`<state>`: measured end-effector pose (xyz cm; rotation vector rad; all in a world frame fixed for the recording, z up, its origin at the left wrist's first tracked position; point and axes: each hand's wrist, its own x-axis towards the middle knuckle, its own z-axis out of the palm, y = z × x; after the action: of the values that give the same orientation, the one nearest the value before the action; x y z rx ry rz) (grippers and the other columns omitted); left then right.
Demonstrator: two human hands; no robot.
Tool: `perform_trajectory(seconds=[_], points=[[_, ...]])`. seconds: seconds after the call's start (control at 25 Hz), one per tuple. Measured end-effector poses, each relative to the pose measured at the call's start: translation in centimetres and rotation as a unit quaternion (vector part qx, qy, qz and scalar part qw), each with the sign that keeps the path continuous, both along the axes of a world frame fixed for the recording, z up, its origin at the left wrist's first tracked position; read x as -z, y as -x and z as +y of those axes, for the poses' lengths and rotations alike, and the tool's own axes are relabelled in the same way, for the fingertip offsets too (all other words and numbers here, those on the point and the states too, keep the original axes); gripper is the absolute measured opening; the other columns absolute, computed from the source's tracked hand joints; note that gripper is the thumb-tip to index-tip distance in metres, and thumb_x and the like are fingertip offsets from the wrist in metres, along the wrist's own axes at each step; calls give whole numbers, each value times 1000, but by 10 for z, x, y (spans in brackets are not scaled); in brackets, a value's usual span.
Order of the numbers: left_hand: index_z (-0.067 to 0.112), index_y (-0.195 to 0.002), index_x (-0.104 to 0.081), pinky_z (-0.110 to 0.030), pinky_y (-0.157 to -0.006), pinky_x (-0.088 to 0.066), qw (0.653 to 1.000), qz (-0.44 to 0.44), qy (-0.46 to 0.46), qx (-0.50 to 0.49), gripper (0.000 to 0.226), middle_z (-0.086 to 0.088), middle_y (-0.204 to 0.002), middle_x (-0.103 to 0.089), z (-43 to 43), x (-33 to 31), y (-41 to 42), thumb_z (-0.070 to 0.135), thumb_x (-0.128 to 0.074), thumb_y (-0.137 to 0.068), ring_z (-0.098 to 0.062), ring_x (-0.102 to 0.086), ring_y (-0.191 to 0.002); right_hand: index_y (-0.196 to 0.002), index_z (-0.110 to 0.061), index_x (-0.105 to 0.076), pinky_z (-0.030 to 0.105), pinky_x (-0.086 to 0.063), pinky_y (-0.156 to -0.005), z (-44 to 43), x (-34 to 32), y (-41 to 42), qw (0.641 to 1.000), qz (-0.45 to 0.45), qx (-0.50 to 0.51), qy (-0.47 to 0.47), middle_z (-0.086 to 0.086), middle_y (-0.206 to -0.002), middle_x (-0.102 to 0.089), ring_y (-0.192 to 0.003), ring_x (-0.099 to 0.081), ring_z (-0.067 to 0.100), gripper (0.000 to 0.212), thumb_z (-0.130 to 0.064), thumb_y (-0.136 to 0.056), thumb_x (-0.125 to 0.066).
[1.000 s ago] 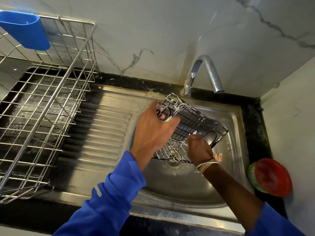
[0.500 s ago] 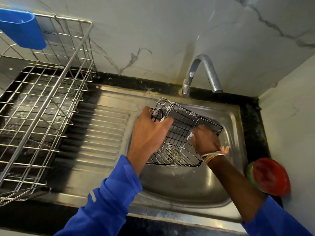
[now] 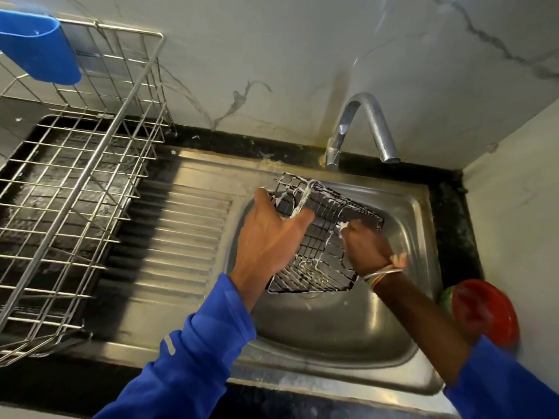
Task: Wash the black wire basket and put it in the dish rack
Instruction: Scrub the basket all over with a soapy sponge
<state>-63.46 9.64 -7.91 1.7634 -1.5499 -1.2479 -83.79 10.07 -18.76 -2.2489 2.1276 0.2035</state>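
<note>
Gripping basket [image 3: 320,261] rim, your left hand [image 3: 269,237] curls tight; right hand [image 3: 366,246] grip unclear. Looks stiff, light, soap-slick: hold corner wires.

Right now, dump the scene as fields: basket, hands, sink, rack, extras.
black wire basket: tilted above the sink, streaked with white foam
left hand: grips the basket's upper end
right hand: against the basket's side, fingers curled; whatever it holds is hidden
tap: no stream visible
dish rack: left of the sink, basket not in it yet
blue cup: on the rack's far rim
red dish: right of the sink
</note>
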Motion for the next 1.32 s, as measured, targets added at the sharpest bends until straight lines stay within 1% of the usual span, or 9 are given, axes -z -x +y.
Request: perform_trajectory(seconds=[0.12,0.2,0.36,0.48,0.6,0.76,0.92,1.12,1.32], points=[[14,-143,-33,-23,-60,-39,1000,-15,9,15,69,17,-90,-44,-7,-4,1,43,-67,-90,2,-44,-75,-103,-15,-70,28,-48,-83,20,17,-16,990,-122,30,-65,7,-107,-68,-98,-64,25,19,-17,-87,-60],[14,-142,-36,-29,-70,-48,1000,-16,21,17,71,6,-112,-58,-16,-7,-2,48,-67,-88,-8,-56,-87,-102,-14,-70,28,-47,-85,31,23,-16,982,-171,57,-62,8,-107,-68,-99,-63,25,20,-18,-85,-59],[11,-148,-33,-42,-88,-55,996,-58,24,61,81,0,-121,-61,-28,-17,3,54,-65,-87,-17,-61,-97,-100,-22,-69,34,-51,-89,36,39,-22,993,-93,-12,-75,5,-121,-57,-109,-58,23,21,-31,-89,-53],[7,-147,-31,-32,-66,-52,989,-83,15,122,80,6,-97,-61,-30,-25,14,51,-65,-89,-9,-58,-75,-112,-14,-64,35,-54,-68,21,34,-14,993,-9,-16,-113,12,-116,-57,-100,-62,27,33,-16,-92,-37],[9,-149,-24,-25,-59,-40,981,-108,5,160,83,9,-99,-53,-36,-28,23,52,-64,-90,-4,-50,-74,-79,-21,-74,20,-29,-37,14,18,-14,990,65,77,-101,2,-73,-66,-55,-63,14,16,-19,-65,-80],[14,-147,-26,-28,-62,-43,976,-127,19,174,80,13,-84,-43,-42,-30,29,54,-63,-88,-7,-53,-77,-98,-24,-72,23,-50,-50,26,38,-26,983,-41,42,-171,1,-85,-72,-72,-68,15,18,-19,-81,-74],[14,-148,-27,-29,-64,-50,961,-165,52,215,81,11,-84,-49,-45,-33,33,55,-64,-88,-10,-58,-74,-81,-16,-73,18,-35,-38,10,28,-13,992,55,71,-84,3,-73,-66,-56,-62,16,20,-12,-62,-75],[17,-150,-29,-36,-73,-53,949,-189,72,241,83,3,-95,-62,-56,-40,42,60,-63,-86,-19,-65,-83,-109,-8,-65,34,-45,-93,0,35,-33,995,-3,-3,-100,12,-117,-61,-113,-55,31,29,1,-83,-57],[17,-157,-21,-30,-64,-47,930,-209,92,288,88,-4,-119,-64,-69,-47,53,54,-63,-90,-16,-61,-81,-127,-4,-53,40,-37,-99,-26,29,-4,994,24,-5,-108,18,-135,-48,-125,-45,31,33,-9,-98,-37]])
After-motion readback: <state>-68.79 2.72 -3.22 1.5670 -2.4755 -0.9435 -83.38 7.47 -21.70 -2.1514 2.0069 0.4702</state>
